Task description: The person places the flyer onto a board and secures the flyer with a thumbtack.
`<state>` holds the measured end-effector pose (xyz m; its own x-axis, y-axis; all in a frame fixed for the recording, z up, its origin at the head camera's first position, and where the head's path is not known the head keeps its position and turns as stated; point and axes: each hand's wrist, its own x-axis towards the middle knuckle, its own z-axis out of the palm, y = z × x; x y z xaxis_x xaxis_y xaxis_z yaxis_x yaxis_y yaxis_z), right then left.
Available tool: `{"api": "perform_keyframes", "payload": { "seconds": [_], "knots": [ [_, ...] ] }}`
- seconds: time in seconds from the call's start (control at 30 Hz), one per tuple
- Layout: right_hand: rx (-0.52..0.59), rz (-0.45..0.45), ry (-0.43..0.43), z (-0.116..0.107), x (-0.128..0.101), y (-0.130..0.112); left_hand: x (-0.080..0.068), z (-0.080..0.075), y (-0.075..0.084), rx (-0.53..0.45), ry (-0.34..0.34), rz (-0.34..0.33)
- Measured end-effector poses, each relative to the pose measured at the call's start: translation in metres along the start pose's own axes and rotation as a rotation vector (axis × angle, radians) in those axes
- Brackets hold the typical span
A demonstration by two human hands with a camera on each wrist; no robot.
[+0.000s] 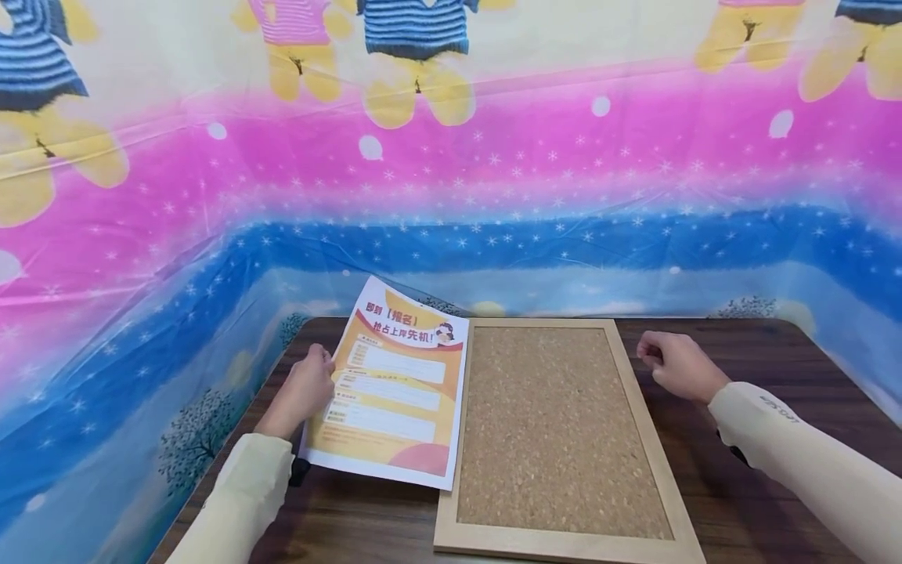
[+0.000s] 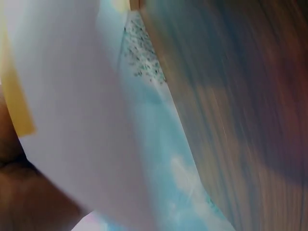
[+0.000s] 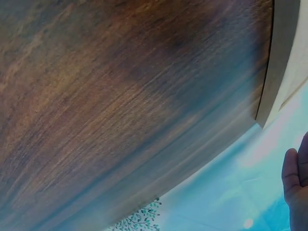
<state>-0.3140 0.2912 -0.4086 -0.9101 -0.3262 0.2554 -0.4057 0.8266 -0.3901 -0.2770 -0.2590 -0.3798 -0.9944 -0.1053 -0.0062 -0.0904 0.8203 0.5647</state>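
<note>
My left hand (image 1: 308, 384) grips a printed paper flyer (image 1: 398, 392) by its left edge. The sheet is yellow, orange and white, with Chinese text and a cartoon figure, and is tilted up off the table. Its right edge overlaps the wooden frame of a cork board (image 1: 557, 423). In the left wrist view the white back of the flyer (image 2: 82, 110) fills the middle, beside part of the left hand (image 2: 29, 192). My right hand (image 1: 682, 364) hovers right of the board, fingers loosely bent, holding nothing. Its fingers (image 3: 292, 178) show at the right wrist view's edge.
The dark wood-grain table (image 1: 761, 376) carries the cork board, which lies flat near the middle. A patterned cloth (image 1: 535, 172) in pink, blue and cream hangs behind the table and along its sides.
</note>
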Motion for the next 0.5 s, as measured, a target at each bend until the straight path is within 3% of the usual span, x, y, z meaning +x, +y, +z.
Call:
{"api": "perform_keyframes", "payload": {
  "seconds": [0.2,0.5],
  "knots": [
    [0.002,-0.019,0.006,-0.003,0.002,0.000,0.002,0.019,0.022,-0.048,-0.041,0.028],
    [-0.012,-0.013,-0.002,-0.005,0.001,-0.005,0.007,0.047,0.055,-0.039,-0.053,0.055]
  ]
}}
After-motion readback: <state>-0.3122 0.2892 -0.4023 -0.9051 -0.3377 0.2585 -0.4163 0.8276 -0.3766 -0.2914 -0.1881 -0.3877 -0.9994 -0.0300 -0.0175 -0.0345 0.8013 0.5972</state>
